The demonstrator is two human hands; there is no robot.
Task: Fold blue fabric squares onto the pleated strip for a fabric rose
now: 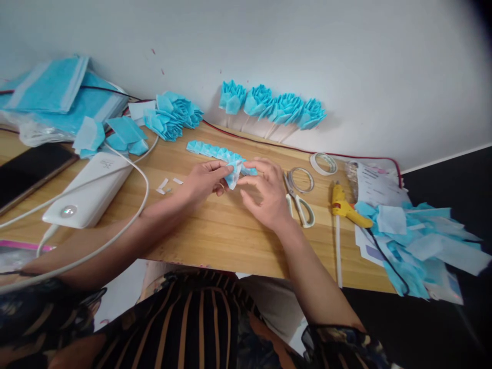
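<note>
My left hand [205, 179] pinches a small folded petal of light blue mask fabric [232, 177], white on one side, between thumb and fingers. Close on its right is my right hand [267, 192], fingers curved and spread apart. Its fingertips come near the petal's edge; whether they touch it I cannot tell. Just behind both hands lies a row of folded blue petals [211, 150] on the wooden table, its right end partly hidden by them. White paper scraps [163, 185] lie left of my left hand. Scissors [299, 202] with pale handles rest beside my right hand.
Several blue fabric flowers on sticks [258, 101] lean against the wall. More flowers [172, 115] lie left of them. Tape rolls [323, 164], a yellow glue gun [340, 200] and blue fabric pieces [418, 241] are at right. A cabled white power bank [90, 189] and phone [33, 171] sit left.
</note>
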